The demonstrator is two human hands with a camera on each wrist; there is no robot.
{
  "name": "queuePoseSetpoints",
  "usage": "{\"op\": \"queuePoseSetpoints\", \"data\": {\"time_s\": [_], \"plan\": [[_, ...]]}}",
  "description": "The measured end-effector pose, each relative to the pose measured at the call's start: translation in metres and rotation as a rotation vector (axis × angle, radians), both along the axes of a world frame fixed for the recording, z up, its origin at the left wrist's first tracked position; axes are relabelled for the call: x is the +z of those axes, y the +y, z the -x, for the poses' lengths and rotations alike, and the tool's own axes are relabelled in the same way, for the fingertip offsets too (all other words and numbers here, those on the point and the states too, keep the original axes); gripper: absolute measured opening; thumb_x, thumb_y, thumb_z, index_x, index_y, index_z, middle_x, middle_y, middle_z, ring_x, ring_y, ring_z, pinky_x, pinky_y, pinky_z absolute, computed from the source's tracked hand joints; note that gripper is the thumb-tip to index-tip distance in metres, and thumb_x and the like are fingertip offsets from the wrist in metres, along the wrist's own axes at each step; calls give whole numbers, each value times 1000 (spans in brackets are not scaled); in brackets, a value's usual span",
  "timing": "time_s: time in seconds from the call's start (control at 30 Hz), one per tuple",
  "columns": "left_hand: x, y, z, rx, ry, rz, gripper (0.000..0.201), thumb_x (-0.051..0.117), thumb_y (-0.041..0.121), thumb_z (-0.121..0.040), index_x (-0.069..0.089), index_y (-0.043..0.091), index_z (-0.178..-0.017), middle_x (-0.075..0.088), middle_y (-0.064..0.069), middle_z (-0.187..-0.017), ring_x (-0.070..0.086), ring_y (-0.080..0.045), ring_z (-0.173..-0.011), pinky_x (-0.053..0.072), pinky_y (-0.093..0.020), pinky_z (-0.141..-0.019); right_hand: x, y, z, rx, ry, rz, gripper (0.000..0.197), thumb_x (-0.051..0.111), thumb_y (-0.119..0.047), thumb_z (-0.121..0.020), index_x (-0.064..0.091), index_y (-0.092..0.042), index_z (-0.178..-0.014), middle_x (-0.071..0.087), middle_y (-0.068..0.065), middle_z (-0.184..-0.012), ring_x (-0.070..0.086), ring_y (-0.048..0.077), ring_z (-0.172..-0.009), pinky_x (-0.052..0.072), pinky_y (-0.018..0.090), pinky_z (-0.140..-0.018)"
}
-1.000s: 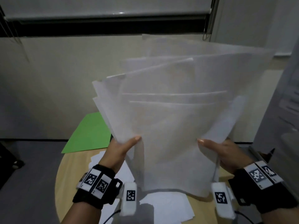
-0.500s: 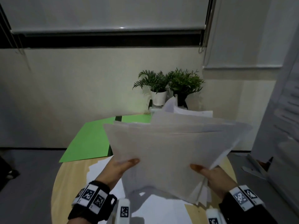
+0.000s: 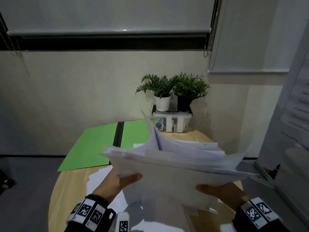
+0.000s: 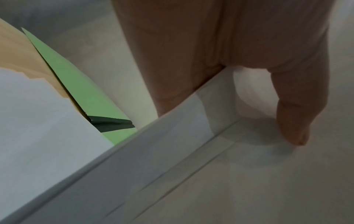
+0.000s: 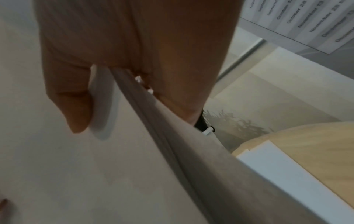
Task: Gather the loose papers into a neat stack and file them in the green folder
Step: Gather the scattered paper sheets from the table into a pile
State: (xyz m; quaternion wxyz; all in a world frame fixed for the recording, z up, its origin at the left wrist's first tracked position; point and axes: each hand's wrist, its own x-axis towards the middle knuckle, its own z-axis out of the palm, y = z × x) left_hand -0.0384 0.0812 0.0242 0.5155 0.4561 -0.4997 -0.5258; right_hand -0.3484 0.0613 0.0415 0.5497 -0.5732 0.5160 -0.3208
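Observation:
A thick, uneven bundle of white papers (image 3: 175,166) is held nearly flat above the round wooden table (image 3: 70,185). My left hand (image 3: 120,180) grips its left edge, thumb on top and fingers underneath (image 4: 293,121). My right hand (image 3: 217,190) grips the near right edge the same way, thumb (image 5: 76,106) on the top sheet. The far sheets fan apart and one curls up. The green folder (image 3: 93,148) lies open on the table's far left, with a dark spine down its middle. More loose sheets (image 3: 98,180) lie on the table under the bundle.
Two potted plants (image 3: 173,91) stand on a clear plastic box (image 3: 172,123) at the back of the table. A grey cabinet or board (image 3: 287,131) with printed sheets rises close on the right. A wall and window blind are behind.
The bundle has tipped from upright in front of my face down to nearly flat above the table, which brings the plants and folder into view. Both hands keep their grip.

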Motion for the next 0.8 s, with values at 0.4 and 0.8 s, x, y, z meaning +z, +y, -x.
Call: {"op": "queuePoseSetpoints", "data": {"time_s": [0.4,0.8], "plan": [[19,-2,16,126,-230,87,25,75,6,-75,72,25,-91,79,13,-89,73,-4,-85,56,-26,-84,-24,-7,-4,-297,-307,-19,94,94,-39,-31,62,-8,-114,68,9,-113,61,31,-104,45,41,-92],[81,-16,61,-12,-733,635,21,62,20,-90,61,32,-73,61,33,-77,57,12,-70,39,-9,-63,-49,-11,-4,-444,-670,-141,81,91,-13,-35,63,-5,-111,76,13,-94,64,39,-96,48,59,-90]]}}
